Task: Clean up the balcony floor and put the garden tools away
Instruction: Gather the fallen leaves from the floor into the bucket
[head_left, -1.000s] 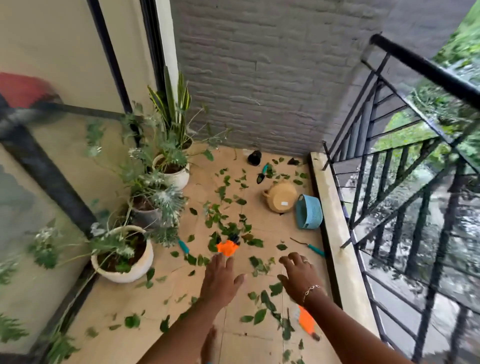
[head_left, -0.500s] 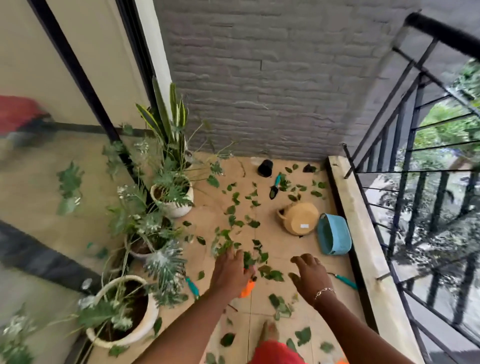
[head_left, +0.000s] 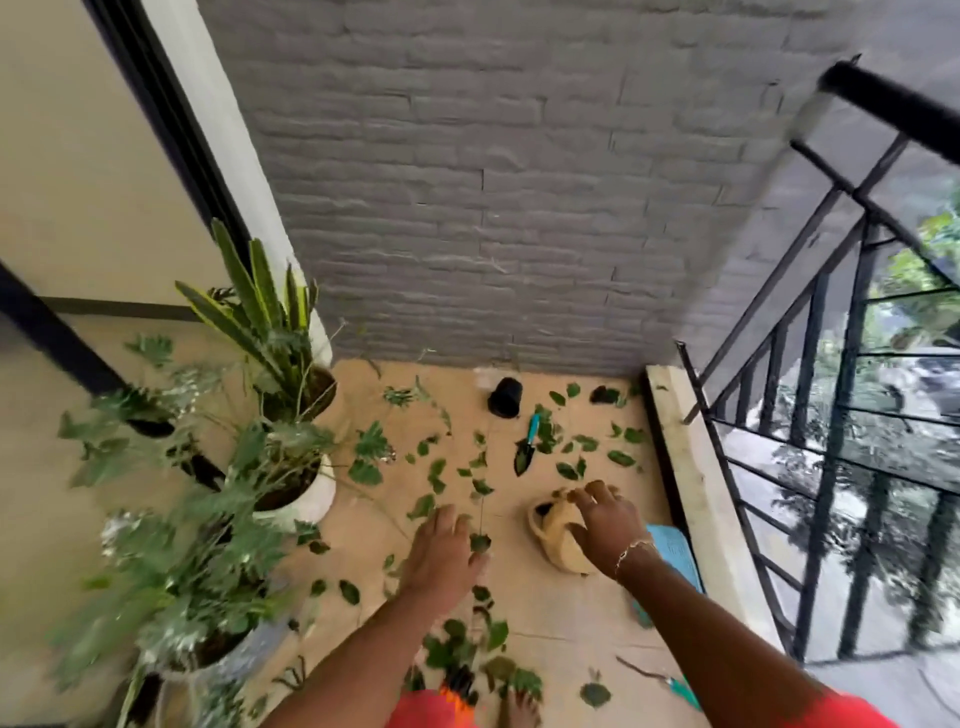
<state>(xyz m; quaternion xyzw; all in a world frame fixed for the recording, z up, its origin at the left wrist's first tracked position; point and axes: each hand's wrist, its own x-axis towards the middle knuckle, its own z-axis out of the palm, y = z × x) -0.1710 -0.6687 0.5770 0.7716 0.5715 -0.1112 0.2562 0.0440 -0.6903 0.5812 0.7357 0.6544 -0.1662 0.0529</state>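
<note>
Left hand (head_left: 441, 556) flat, fingers straight, over scattered leaves (head_left: 435, 469); right hand (head_left: 605, 525) spread above tipped woven basket (head_left: 556, 535), contact unclear. Risk: round basket could roll away if nudged sideways.

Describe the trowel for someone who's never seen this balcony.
Find the grey brick back wall; at its foot on the tan floor sits a small black pot. Just right of and nearer than that pot lies the hand trowel: teal handle, black pointed blade, unlike the thin dark-pronged teal tool at the frame's bottom right.
</note>
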